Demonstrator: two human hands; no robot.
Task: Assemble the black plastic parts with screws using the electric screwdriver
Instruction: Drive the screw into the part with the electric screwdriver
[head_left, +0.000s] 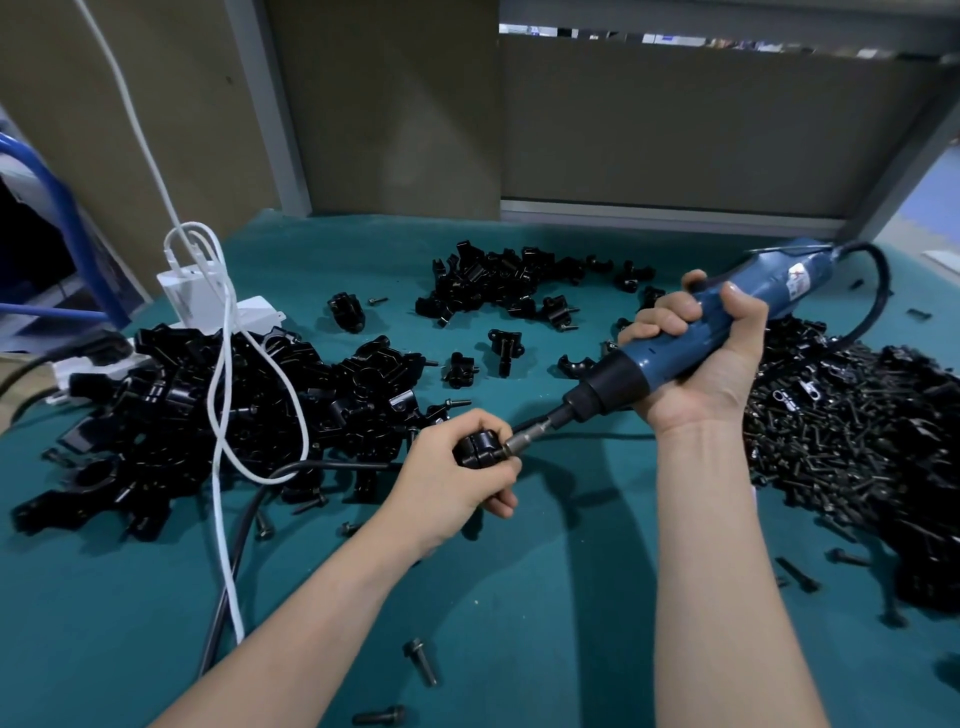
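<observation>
My left hand (457, 473) grips a small black plastic part (475, 451) just above the green table, near the middle of the view. My right hand (696, 353) holds the blue electric screwdriver (675, 338) around its body, tilted down to the left. The screwdriver's metal bit (524, 439) meets the right side of the held part. A large heap of black screws (857, 441) lies to the right. Piles of black plastic parts lie at the left (171, 405) and at the back centre (509, 286).
A white cable (223, 374) and a black cable (244, 525) cross the green table (545, 597) at the left. A white charger and power strip (208, 306) sit at the back left. Loose screws (422, 661) lie near the front edge. A partition wall stands behind.
</observation>
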